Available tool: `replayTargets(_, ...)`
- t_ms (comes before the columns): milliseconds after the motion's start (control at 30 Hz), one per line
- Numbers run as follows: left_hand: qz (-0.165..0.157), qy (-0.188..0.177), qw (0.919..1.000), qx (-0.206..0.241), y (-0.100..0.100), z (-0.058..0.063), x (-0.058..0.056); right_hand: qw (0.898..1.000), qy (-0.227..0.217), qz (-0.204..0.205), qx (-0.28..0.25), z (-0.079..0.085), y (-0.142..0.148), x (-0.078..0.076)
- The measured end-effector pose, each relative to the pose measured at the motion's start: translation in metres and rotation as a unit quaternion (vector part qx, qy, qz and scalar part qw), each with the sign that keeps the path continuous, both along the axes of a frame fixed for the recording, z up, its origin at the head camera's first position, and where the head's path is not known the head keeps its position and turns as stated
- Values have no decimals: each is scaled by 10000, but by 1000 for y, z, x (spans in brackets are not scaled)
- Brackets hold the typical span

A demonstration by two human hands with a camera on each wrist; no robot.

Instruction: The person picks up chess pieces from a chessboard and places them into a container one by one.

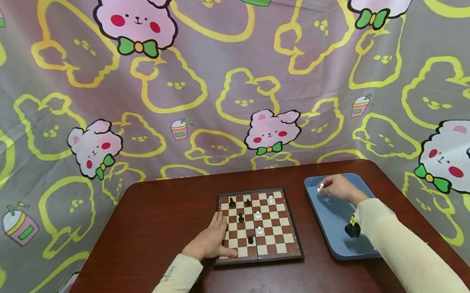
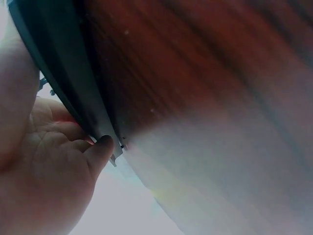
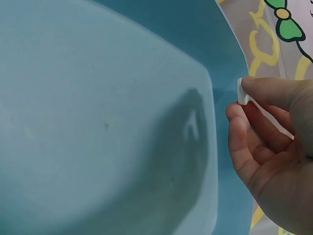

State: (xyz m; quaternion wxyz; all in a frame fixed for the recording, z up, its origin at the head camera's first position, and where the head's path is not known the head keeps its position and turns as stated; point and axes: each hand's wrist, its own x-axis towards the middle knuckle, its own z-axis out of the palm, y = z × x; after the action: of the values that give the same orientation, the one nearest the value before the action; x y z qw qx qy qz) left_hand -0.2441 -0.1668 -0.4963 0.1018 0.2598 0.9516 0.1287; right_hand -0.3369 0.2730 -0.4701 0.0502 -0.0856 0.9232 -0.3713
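Because the small white chess piece is pinched only at the fingertips of the right hand, it could be lost to a slight twist or a loosened thumb — and, so near the wall of the blue tray, it might be knocked against the rim and dropped. Should the chessboard be nudged by the left hand, which is spread along its left edge with thumb and fingers apart, the black pieces and white pieces standing on it could be jolted off their squares. The pinched piece is seen right of centre in the head view, at the tray's upper-left corner. Its surface is plain white and seemingly smooth; in the right wrist view, much of its form is hidden — covered by the thumb.
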Motion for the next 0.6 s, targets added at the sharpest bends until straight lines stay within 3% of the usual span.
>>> replayTargets(600,-44,114,9997,-194,-1,-1,-1,9999,-86,40,-139,-3,5,3)
